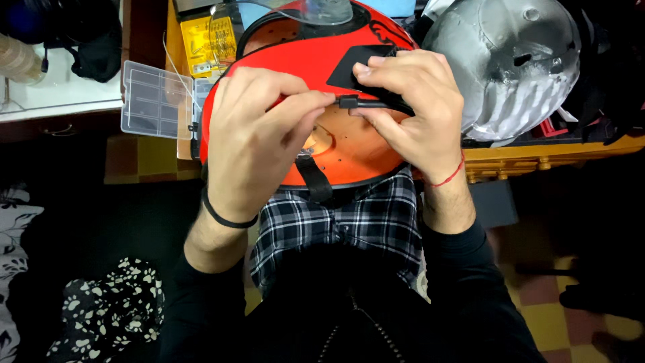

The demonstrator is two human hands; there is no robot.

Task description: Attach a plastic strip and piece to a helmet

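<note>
Wooden worktop (537,156) behind red shell (349,144). Over shell: left hand (252,138) and right hand (413,111), each grip pinching black strap (366,103) ends; clear organizer box (156,99) left of shell.

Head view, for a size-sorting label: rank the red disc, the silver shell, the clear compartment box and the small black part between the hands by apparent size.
1. Red disc, partly hidden by both hands.
2. Silver shell; it lies farther back and is cut off, so the gap is unsure.
3. Clear box.
4. Black part.
</note>
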